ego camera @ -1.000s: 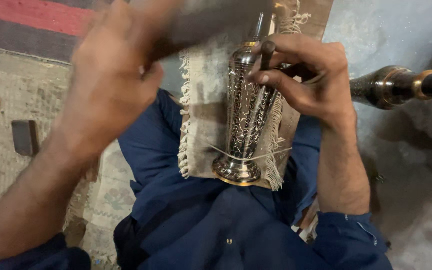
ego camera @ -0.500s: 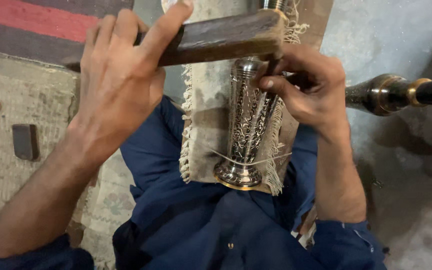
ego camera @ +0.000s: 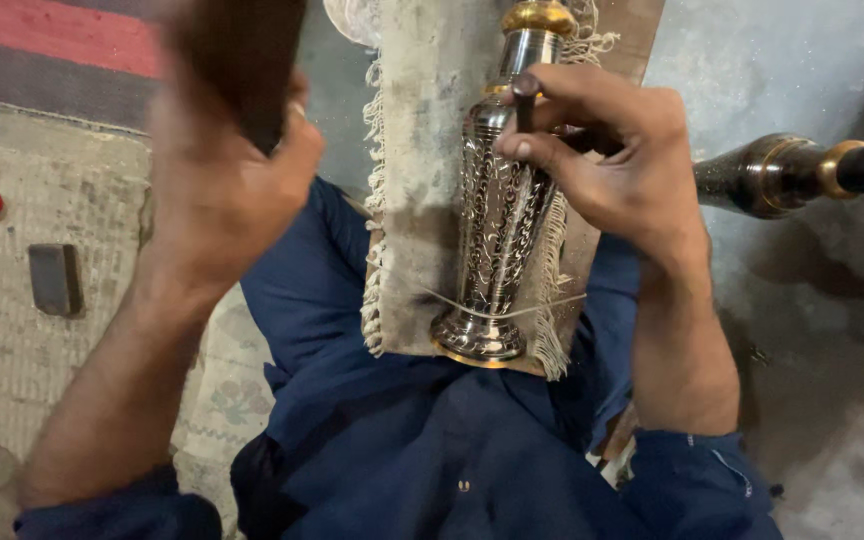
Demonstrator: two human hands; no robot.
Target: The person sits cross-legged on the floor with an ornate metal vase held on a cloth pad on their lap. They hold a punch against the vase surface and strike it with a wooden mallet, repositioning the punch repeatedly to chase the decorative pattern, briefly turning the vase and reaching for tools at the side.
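Pinching a dark punch (ego camera: pixel 524 118) against the engraved metal vase (ego camera: pixel 497 225), right hand (ego camera: pixel 617 165).

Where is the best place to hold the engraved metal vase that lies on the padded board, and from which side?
Probably the narrow neck of the engraved metal vase, from the right. It lies lengthwise on the padded board, foot toward the person, and the right hand already rests there with a thin punch. The wide foot is a second hold. The left hand grips a dark wooden block.
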